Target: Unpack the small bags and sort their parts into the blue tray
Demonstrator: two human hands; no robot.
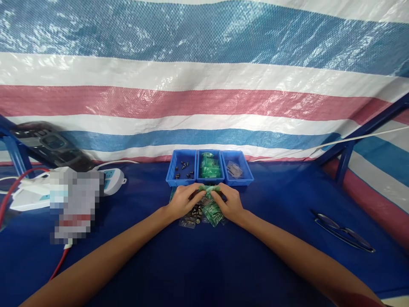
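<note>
Between them, my left hand (185, 200) and my right hand (230, 202) pinch a small green packet (209, 190), one at each end, just in front of three blue trays. Under and nearer than my hands lie green packets (214, 214) and a heap of dark metal pieces (195, 213), some in clear bags. The left tray (170, 175) holds a few loose dark pieces. In the middle tray (211, 181) are stacked green packets (210, 167). Clear packets (234, 169) lie in the right tray (249, 175).
Glasses (345, 232) lie on the blue table (271, 264) at the right. White power strips (111, 181), a blurred-out item (78, 204) and red cables are at the left, with a black device (54, 143) behind. A striped sheet (204, 102) hangs at the back.
</note>
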